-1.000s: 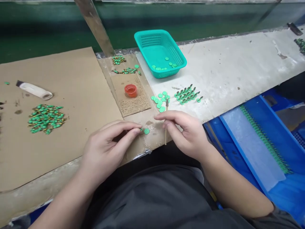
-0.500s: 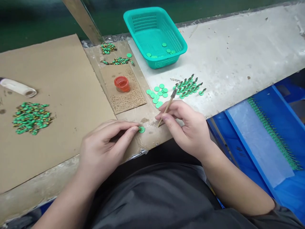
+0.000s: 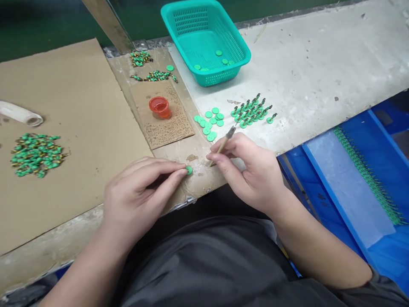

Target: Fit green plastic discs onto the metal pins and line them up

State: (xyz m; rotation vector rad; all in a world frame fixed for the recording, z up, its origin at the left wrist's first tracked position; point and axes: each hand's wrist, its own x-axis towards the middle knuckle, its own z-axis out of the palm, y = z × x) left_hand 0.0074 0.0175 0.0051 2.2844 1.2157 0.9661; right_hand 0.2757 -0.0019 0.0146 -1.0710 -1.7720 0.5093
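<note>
My left hand [image 3: 140,194] rests at the bench's near edge, its thumb and forefinger pinched on a small green disc part [image 3: 189,170]. My right hand [image 3: 249,170] sits just to the right of it and grips a thin wooden brush [image 3: 223,145], whose tip points up and away toward a cluster of loose green discs [image 3: 209,121]. A small red cup [image 3: 159,106] stands on a cardboard scrap beyond my left hand.
A teal basket [image 3: 206,38] with a few discs sits at the back. Assembled green pieces [image 3: 254,111] lie right of the discs, a pile of green parts [image 3: 35,154] on the cardboard sheet [image 3: 70,119] at left, a white tube [image 3: 21,114] above it. Blue trays [image 3: 351,187] stand at right.
The brush went from hanging upright to tilted with its tip pointing up and right. My left hand kept the disc pinched. The view tilted, so everything on the bench shifted up the frame.
</note>
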